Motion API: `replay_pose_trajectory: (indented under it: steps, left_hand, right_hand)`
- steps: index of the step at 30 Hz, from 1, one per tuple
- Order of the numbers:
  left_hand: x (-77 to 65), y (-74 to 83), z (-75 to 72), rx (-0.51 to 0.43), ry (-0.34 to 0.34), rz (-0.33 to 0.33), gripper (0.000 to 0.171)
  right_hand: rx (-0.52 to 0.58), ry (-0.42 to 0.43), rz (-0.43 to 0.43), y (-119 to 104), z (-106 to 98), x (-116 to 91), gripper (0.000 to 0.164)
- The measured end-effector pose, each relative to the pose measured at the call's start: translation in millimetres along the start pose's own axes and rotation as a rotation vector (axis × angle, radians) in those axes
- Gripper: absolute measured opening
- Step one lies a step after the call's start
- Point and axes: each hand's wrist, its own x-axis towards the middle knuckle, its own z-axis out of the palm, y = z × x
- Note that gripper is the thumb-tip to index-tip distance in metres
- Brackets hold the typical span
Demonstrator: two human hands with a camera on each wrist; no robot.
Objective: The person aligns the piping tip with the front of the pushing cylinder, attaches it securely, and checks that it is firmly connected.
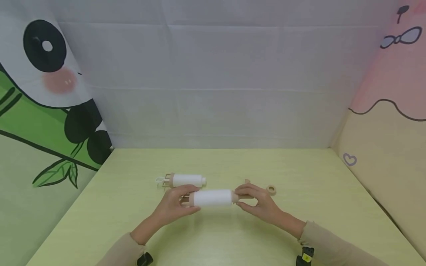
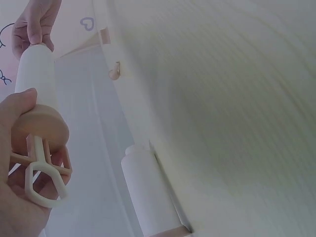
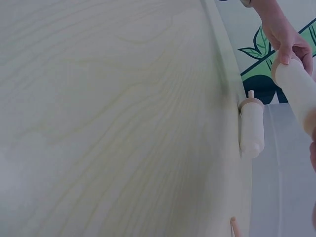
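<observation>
Above the table, both hands hold a white cylinder (image 1: 213, 198) lengthwise between them. It has beige ends and, in the left wrist view, a white loop handle (image 2: 45, 190) within a beige pronged frame. My left hand (image 1: 174, 203) grips the pronged end, thumb along the white body. At the opposite end, my right hand (image 1: 259, 202) pinches the beige tip with thumb and fingers; a narrow beige part shows under those fingers. Just behind lies a similar white cylinder (image 1: 187, 180) on its side, its loop handle pointing left; the right wrist view also shows this second cylinder (image 3: 253, 127).
A beige ring (image 1: 271, 190) lies on the pale yellow table (image 1: 219, 162), right of the hands. Behind the right fingers, a small beige piece (image 1: 247, 181) is partly hidden. A white sheet (image 1: 213, 74) hangs at the back, with printed cloth panels at both sides.
</observation>
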Motion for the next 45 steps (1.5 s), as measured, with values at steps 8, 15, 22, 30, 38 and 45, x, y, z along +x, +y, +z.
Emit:
replay_pose_trajectory:
  steps: [8,15,22,30,38,45]
  left_hand:
    - [-0.5,-4.7,1.5,-0.003,0.017,0.041,0.042]
    - [0.0,-4.5,1.9,0.008,0.019,0.054,0.043]
    - [-0.2,-2.2,0.8,0.001,0.009,0.021,0.044]
    - [0.7,-1.9,1.4,-0.011,0.019,0.030,0.043]
    - [-2.2,-1.3,-2.5,0.036,0.036,0.085,0.043]
    - [-6.0,0.8,-6.3,0.048,0.045,0.142,0.044]
  right_hand:
    - [-0.022,-0.025,0.038,-25,-8,14,0.035]
    - [0.037,0.000,0.003,-21,-6,13,0.038]
    - [0.031,0.036,-0.050,-1,1,2,0.038]
    - [0.008,0.021,-0.031,-1,-1,1,0.040]
    - [-0.050,-0.021,0.046,-7,-2,3,0.038]
    - [-0.002,-0.009,0.064,-22,0,11,0.038]
